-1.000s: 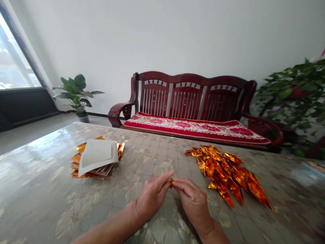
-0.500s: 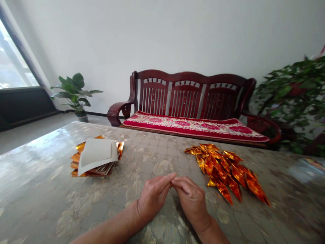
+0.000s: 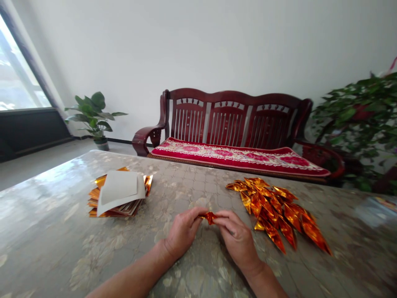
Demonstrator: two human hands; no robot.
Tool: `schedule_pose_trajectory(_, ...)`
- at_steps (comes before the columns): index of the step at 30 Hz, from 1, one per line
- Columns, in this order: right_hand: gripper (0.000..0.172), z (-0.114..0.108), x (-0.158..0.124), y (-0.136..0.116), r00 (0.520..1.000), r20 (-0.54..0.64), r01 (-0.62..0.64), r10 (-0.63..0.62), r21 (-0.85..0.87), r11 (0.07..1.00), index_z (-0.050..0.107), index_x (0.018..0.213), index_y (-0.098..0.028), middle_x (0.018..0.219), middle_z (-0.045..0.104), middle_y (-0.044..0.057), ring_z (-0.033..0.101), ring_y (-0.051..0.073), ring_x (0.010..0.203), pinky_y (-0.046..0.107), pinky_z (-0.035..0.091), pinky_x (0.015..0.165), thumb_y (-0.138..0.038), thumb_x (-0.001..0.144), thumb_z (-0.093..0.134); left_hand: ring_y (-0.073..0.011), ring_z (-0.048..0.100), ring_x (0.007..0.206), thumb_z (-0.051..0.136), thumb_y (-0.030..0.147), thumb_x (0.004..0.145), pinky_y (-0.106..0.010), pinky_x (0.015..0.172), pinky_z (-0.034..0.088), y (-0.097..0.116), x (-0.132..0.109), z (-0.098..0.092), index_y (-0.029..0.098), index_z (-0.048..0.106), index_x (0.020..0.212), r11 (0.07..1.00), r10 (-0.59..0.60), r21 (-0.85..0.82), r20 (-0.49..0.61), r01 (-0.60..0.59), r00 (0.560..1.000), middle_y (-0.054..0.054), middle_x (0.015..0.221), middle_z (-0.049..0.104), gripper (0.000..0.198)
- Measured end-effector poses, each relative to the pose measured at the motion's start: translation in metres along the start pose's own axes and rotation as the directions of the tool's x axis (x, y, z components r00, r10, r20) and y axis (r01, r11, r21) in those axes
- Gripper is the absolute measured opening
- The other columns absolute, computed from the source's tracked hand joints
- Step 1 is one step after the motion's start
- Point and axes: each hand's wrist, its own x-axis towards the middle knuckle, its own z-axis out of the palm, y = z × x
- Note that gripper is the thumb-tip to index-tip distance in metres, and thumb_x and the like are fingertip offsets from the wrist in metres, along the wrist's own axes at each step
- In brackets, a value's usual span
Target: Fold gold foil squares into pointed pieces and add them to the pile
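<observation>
The left hand (image 3: 182, 234) and right hand (image 3: 235, 240) pinch a gold foil fold (image 3: 210, 217) between them, its long axis lying 9-to-3 o'clock.

Under and around the fingers (image 3: 228, 219) spreads the bench (image 3: 52, 231), its glossy surface patterned with pale flowers and a grid of tiles. Beyond the fingers, past the bench's far edge, stands a dark red wooden sofa (image 3: 228, 120) with slatted back panels and curved arms, and a red cushion (image 3: 235, 156) with pink flowers and a cream border lies along its seat. Far left of the fingers, a leafy potted plant (image 3: 91, 109) stands on the grey floor (image 3: 40, 167) against the white wall (image 3: 217, 49), near a bright window (image 3: 18, 66) above a dark panel (image 3: 31, 130). A larger, bushy green plant (image 3: 356, 111) crowds the sofa's far right arm. At the bench's right edge, well right of the fingers, lies a small colourful item (image 3: 384, 203), too blurred to identify.
</observation>
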Motion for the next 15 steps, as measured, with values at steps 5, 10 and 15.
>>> schedule_pose_trajectory(5,0.024,0.002,0.000,-0.001,0.999,-0.007,-0.053,0.052,-0.018,0.998,0.074,0.090,-0.026,0.094,0.070,0.003,0.069,0.016,0.088,0.025,0.056,0.077,-0.012,0.087,0.055,-0.0164,0.068,0.098,0.057,0.003,0.078,-0.031,0.089,0.055,-0.001,0.001,-0.001,0.027,0.053,0.129,0.997,-0.010,0.078,-0.015,0.011,1.000,-0.004,0.124,0.064,0.056)
schedule_pose_trajectory(10,0.023,0.000,0.002,-0.001,0.997,-0.030,-0.067,0.066,-0.045,0.997,0.074,0.089,-0.025,0.091,0.070,0.003,0.069,0.017,0.084,0.025,0.056,0.075,-0.013,0.087,0.055,-0.0160,0.063,0.086,0.057,0.006,0.079,-0.032,0.080,0.055,0.005,-0.001,-0.007,0.026,0.050,0.123,0.979,-0.042,0.194,-0.087,0.058,0.995,-0.003,0.108,0.057,0.049)
schedule_pose_trajectory(15,0.024,-0.001,0.002,0.001,0.997,-0.009,-0.076,0.076,-0.033,0.997,0.074,0.091,-0.025,0.090,0.069,0.003,0.068,0.017,0.084,0.024,0.055,0.073,-0.013,0.088,0.054,-0.0170,0.061,0.091,0.050,0.006,0.086,-0.029,0.081,0.053,0.010,-0.003,-0.007,0.027,0.054,0.116,0.979,0.010,0.203,0.012,-0.012,1.000,-0.002,0.103,0.057,0.037)
